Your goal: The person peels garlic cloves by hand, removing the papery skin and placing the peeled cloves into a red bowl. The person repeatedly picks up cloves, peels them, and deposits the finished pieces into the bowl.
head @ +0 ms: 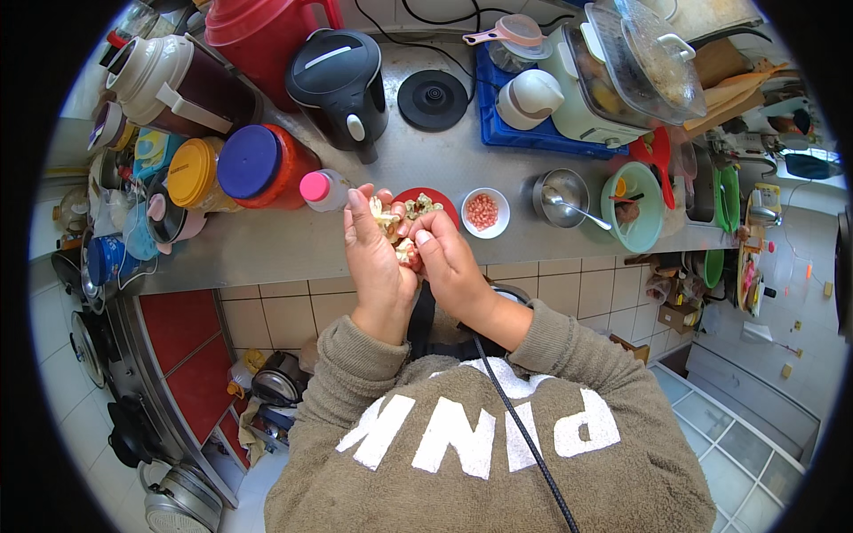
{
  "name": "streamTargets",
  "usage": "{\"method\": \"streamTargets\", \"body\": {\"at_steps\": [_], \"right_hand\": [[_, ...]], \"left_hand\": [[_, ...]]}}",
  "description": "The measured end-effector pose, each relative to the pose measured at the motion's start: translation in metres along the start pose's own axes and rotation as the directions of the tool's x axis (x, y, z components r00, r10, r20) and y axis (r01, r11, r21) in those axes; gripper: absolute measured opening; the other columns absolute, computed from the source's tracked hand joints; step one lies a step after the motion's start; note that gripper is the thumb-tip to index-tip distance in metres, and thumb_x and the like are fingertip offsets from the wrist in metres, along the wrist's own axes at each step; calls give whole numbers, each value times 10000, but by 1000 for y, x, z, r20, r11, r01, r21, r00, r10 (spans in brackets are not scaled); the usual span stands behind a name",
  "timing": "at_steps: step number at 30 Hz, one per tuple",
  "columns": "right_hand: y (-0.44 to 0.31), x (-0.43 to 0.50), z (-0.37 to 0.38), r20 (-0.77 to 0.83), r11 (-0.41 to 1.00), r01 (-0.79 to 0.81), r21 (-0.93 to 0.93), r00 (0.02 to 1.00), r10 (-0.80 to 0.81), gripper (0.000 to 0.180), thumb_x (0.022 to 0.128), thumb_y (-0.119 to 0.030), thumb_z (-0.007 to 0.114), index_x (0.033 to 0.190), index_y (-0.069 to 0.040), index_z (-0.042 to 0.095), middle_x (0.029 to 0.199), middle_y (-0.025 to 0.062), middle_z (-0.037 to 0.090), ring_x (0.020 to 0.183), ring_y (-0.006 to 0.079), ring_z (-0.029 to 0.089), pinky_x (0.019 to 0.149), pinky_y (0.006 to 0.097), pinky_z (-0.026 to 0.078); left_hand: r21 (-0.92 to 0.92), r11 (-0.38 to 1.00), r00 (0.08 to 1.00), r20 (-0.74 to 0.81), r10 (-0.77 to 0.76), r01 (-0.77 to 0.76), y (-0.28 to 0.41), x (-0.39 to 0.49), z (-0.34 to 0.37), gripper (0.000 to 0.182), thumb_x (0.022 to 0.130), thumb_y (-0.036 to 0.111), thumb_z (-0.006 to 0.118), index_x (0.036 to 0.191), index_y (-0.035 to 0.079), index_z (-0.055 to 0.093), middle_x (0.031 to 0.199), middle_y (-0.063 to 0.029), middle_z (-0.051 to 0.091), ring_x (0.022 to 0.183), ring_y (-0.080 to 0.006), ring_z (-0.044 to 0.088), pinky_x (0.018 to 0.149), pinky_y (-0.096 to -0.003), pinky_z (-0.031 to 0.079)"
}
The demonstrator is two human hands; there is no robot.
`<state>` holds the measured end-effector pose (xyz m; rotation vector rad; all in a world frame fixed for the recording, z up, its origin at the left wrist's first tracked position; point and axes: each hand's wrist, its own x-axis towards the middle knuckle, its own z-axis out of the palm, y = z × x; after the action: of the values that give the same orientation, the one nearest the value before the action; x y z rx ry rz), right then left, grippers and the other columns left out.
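Observation:
My left hand [378, 266] cups a broken pomegranate piece [405, 253] with pale membrane and red seeds. A cream-coloured bit of pomegranate membrane [382, 218] shows between its thumb and fingers. My right hand [454, 270] meets it from the other side, thumb and fingertips pinched on the same piece. Partly hidden behind the hands, a red plate [450, 200] carries pomegranate scraps [422, 205]. Just right of that plate stands a small white bowl [504, 214] with loose pomegranate seeds [481, 212] in it.
Farther right are a metal bowl [541, 205] with a spoon [586, 214] and a pale green basin [656, 216]. A pink-capped bottle [318, 188] and a blue-lidded jar [250, 163] stand left. Behind are an electric kettle [336, 86], its base [433, 100] and a blue tray [496, 126].

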<state>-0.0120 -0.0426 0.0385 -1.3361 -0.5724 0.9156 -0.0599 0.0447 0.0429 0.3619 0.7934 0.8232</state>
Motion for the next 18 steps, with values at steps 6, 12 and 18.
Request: {"method": "streamTargets", "body": {"at_steps": [6,12,18], "right_hand": [[-6,4,-13,154,877,-256,407,965,210,144,977,-191,472,995,-48,477,849,9,516,716,41,472,645,175,411],[5,2,6,-8,990,-38,138,999,39,142,965,-170,541,988,-42,483,847,-5,539,744,34,506,659,187,432],[0,0,4,5,999,2,37,1000,-2,130,975,-155,521,986,-30,485,868,-4,547,775,31,497,677,186,425]], "left_hand": [[-85,995,999,17,-50,51,-2,6,-7,373,934,407,569,1089,85,461,936,-52,524,746,-128,495,594,-241,463],[-96,995,999,18,-34,36,-3,4,-1,379,938,402,563,1104,81,449,938,-51,507,750,-126,491,617,-239,466],[-102,994,999,20,-43,45,-5,5,-3,377,938,401,562,1103,82,450,938,-50,511,754,-124,495,622,-240,469]]}}
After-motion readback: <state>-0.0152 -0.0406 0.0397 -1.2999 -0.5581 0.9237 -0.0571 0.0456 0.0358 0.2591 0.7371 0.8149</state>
